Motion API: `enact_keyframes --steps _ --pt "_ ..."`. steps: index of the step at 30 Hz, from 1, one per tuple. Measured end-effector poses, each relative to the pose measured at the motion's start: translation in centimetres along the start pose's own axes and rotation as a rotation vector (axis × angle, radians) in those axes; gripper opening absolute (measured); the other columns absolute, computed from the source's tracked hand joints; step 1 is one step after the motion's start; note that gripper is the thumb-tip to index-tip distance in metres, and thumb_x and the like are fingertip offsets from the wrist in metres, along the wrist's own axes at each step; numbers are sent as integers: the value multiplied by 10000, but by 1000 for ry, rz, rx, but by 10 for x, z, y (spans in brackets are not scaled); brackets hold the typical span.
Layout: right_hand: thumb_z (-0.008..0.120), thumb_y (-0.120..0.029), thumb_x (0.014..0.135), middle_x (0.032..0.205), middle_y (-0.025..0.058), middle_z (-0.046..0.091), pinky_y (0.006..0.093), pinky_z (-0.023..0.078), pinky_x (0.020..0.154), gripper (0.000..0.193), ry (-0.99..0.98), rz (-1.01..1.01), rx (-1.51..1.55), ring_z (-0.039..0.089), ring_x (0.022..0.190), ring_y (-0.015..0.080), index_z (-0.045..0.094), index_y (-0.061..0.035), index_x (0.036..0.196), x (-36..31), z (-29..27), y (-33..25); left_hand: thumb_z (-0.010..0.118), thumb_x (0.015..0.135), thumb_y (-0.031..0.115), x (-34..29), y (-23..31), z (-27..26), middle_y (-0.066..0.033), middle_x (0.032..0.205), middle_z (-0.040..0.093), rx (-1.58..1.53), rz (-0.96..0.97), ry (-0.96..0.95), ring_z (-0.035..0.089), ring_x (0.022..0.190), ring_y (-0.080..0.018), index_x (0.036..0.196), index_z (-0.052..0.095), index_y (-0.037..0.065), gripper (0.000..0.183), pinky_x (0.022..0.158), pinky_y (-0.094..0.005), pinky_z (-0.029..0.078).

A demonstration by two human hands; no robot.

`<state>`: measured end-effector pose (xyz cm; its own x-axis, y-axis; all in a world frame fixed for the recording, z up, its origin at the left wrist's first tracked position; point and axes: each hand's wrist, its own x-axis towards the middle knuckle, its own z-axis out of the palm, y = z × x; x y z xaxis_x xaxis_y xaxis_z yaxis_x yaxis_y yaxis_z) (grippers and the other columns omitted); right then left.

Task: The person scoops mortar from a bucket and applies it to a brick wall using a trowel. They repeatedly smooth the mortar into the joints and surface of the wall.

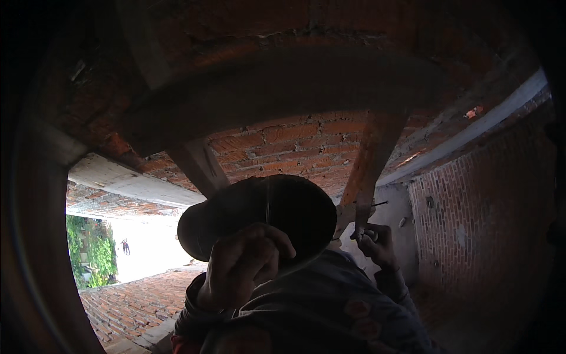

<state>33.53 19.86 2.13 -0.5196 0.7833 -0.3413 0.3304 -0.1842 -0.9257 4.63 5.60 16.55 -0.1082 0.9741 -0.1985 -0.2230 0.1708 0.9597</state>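
Note:
A dark, rounded object like a cap [295,212], with a thin seam across it, fills the middle of the view. Against its lower edge is my left hand [244,265], fingers curled and closed on it. My right hand [377,242] is farther right, its fingers pinched together at the lower end of a narrow wooden piece [361,217]. Whatever small thing lies between those fingers is too dark to make out. Just above that hand, a thin dark nail-like pin [380,203] sticks out sideways from the wood.
A heavy dark beam [283,88] crosses above, with a wooden post [203,165] on the left and another post [371,147] on the right. Brickwork [283,144] shows between them. At left, a bright opening [147,242] shows green plants [91,248]. A brick wall [471,218] stands right.

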Motion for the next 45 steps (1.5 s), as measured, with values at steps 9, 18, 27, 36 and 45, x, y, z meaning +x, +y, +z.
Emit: enact_keyframes --steps 9,18,27,36,45 --pt "772 -201 924 713 -21 623 252 449 532 219 167 -46 476 573 621 73 698 -15 1014 6 59 22 452 1093 370 35 17 50 18 511 390 57 17 -75 310 399 -49 924 560 28 396 390 -234 237" --pt "609 -179 810 904 54 684 288 505 697 296 824 -168 557 625 767 138 680 37 999 -109 7 -34 437 1102 311 56 47 75 -69 745 648 -122 -59 -636 604 620 -67 1071 597 -59 404 559 -210 486" --pt "705 -86 823 690 -36 566 215 389 525 103 1304 -186 435 525 562 70 602 -87 828 -167 -54 -10 333 1126 250 135 -72 143 -88 738 578 -114 -126 -573 641 700 -192 1058 523 -35 349 755 -369 576" --pt "810 -155 782 643 -32 570 274 400 485 166 1278 113 384 510 512 98 665 -76 769 -124 -66 147 393 1118 295 194 -220 142 -81 811 700 18 -389 -269 722 743 -169 1049 620 -11 387 644 -281 578" --pt "742 -186 809 716 -28 563 281 420 589 160 1266 81 614 532 645 106 640 -71 764 -89 -73 244 562 1019 191 188 -237 121 -137 960 752 407 -358 -385 735 793 -166 1137 665 -101 331 663 -300 600"
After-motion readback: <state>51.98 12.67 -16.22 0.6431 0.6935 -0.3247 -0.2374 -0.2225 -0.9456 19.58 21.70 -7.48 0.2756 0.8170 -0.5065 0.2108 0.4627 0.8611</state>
